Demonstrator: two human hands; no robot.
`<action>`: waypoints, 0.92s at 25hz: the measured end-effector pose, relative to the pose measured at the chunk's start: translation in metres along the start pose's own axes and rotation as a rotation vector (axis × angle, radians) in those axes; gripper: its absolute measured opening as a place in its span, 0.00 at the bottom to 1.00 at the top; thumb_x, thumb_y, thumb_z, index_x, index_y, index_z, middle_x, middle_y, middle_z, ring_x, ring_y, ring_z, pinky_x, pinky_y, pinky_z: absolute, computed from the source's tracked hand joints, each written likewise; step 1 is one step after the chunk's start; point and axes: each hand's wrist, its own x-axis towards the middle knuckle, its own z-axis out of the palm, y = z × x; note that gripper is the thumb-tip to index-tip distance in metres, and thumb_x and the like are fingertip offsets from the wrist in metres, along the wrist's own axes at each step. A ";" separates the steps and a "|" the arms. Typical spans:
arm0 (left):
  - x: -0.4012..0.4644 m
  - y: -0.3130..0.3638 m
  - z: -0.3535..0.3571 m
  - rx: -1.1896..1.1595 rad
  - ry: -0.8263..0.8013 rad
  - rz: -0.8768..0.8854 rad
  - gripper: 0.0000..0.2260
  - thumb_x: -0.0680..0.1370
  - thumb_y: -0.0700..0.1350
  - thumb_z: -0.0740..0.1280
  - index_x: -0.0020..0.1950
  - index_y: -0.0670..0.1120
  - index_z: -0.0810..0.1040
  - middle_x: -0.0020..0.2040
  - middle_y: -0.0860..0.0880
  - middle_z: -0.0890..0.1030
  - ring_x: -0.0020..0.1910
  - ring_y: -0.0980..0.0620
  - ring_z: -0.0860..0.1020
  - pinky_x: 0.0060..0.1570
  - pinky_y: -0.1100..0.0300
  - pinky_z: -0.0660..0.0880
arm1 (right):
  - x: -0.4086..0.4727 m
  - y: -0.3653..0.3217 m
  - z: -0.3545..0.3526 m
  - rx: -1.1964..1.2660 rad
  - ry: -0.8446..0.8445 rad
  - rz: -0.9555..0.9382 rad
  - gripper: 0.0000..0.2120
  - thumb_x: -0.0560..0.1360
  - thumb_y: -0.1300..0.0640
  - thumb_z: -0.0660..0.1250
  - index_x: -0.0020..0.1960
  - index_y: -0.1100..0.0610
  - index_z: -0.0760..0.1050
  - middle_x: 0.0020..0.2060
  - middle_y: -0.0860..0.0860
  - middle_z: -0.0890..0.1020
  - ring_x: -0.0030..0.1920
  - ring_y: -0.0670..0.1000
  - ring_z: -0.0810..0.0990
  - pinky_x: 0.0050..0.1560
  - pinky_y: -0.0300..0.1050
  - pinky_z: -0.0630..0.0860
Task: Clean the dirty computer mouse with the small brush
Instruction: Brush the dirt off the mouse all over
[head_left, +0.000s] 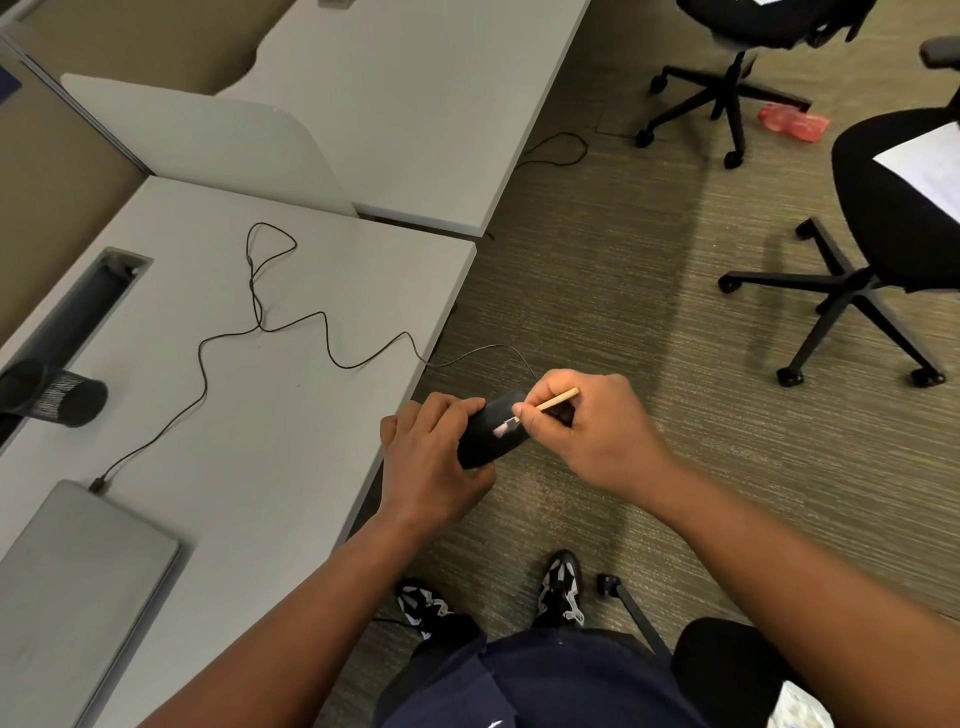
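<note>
The left hand (431, 457) gripped the mouse (491, 434), long axis toward two o'clock; the right hand (587, 431) pinched the brush (558, 400) at its two-o'clock end.

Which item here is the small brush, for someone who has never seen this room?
Start at the near grey desk and go off its right edge, where two hands meet over the carpet. The left hand grips a black mouse; the right hand pinches the brush, the only thin pale wooden stick there.

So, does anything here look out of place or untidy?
Yes: a crumpled red plastic bag lies on the carpet beside a black office chair, and a black mesh pen cup lies tipped over on the grey desk.
</note>
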 end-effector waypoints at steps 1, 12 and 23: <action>0.000 -0.001 -0.001 -0.006 -0.008 -0.005 0.33 0.64 0.49 0.85 0.68 0.48 0.82 0.58 0.48 0.81 0.55 0.43 0.79 0.53 0.46 0.70 | 0.001 0.002 -0.001 -0.038 0.018 -0.009 0.07 0.78 0.53 0.75 0.42 0.49 0.83 0.26 0.38 0.78 0.31 0.38 0.79 0.30 0.31 0.70; -0.002 -0.003 0.003 -0.031 -0.027 -0.029 0.34 0.64 0.50 0.84 0.69 0.49 0.81 0.58 0.49 0.80 0.55 0.45 0.78 0.54 0.49 0.68 | 0.000 0.001 -0.004 0.124 0.038 0.022 0.07 0.78 0.49 0.74 0.42 0.48 0.82 0.30 0.45 0.82 0.28 0.43 0.77 0.28 0.38 0.72; -0.006 -0.002 -0.001 -0.073 -0.039 -0.012 0.33 0.65 0.51 0.84 0.69 0.49 0.81 0.58 0.50 0.80 0.55 0.48 0.77 0.55 0.52 0.66 | 0.002 0.013 -0.009 -0.197 0.094 0.003 0.06 0.79 0.48 0.72 0.43 0.46 0.80 0.30 0.40 0.79 0.32 0.40 0.79 0.33 0.32 0.68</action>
